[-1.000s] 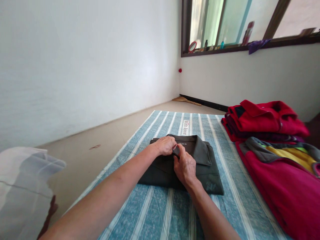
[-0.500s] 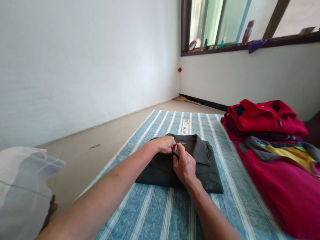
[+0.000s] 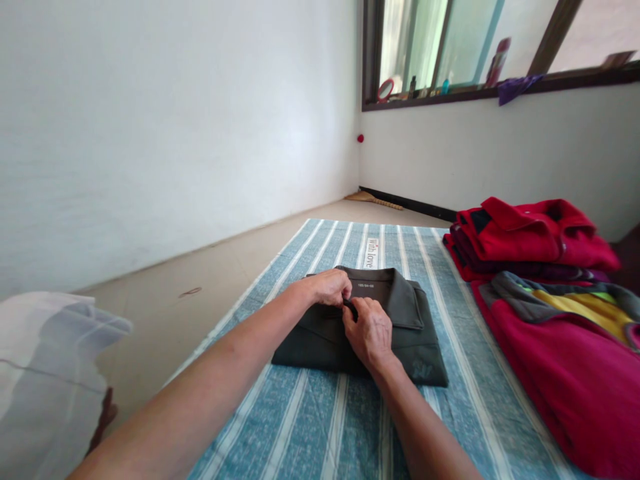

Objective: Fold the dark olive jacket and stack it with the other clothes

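Observation:
A dark grey-green collared shirt (image 3: 420, 353), folded into a flat rectangle, lies on a blue cloth with white stripes (image 3: 310, 427). Its collar faces away from me, and small pale size print shows inside the neck. My left hand (image 3: 331, 287) is closed on the left side of the collar opening, fingers curled down. Close beside it, my right hand (image 3: 370, 330) pinches the shirt's front edge just below the neck. The fingertips of both hands nearly meet, and they hide the exact piece of fabric between them.
Folded red clothes (image 3: 545, 233) are stacked at the right, with a crimson garment with grey and yellow lining (image 3: 560, 373) nearer me. White sheer fabric (image 3: 45, 380) hangs at the lower left. Behind the cloth, a broom (image 3: 375, 199) lies by the wall below a window.
My right fingers have shifted slightly down and away from the left hand, uncovering more of the neck print. The left hand stays nearly in place. The shirt has not moved.

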Available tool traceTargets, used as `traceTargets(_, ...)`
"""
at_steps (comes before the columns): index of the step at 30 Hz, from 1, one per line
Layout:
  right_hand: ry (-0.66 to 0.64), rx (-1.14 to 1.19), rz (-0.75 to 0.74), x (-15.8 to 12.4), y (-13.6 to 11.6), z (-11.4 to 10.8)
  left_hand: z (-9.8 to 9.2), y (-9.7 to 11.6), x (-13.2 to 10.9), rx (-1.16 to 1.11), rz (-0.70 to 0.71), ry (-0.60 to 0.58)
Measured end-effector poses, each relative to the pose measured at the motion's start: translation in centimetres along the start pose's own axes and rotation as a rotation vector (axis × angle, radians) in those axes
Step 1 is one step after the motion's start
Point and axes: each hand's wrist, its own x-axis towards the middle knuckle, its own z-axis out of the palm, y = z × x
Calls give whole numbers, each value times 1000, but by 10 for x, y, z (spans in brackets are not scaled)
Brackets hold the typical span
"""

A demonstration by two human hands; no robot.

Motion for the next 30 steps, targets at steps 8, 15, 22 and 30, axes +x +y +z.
traceTargets(8,-22,5,-13,0,2,1,3,-11,6,-117,2,-7)
traceTargets(15,-19,-34,10,0,0,0,-1,-12,6,-66,-20,-19)
traceTargets(22,-21,-57,-15,0,1,1,-3,-11,5,-55,-47,-17)
traceTargets(30,-45,-48,-42,1,4,1,-5,-10,5,-152,-39,-24)
